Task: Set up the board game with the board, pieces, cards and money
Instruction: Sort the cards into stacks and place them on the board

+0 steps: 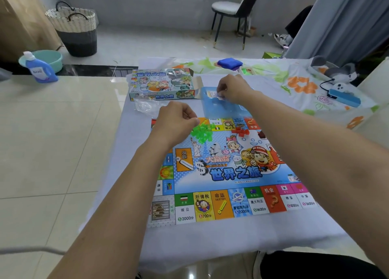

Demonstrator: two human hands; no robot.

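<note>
Your game board [227, 169] lies flat on the pale blue cloth [210, 243] covering the counter, its printed face up and its near edge toward you. A heap of green pieces [202, 132] sits on the far left part of the board, and a smaller cluster of red pieces [241, 131] lies to its right, near the far edge.

Your left hand [175, 118] hovers over the board's far left corner, just beside the green pieces; its grip is curled with thumb and fingers drawn together, though whether anything is pinched there cannot be told.

Your right hand [233, 89] reaches past the board to the blue plastic tray [221, 107], its grip pinching a small stack of paper cards [216, 94] in the tray.

The game box [162, 85] lies open just left of the tray, with a crumpled clear bag [145, 107] in front of it.
</note>
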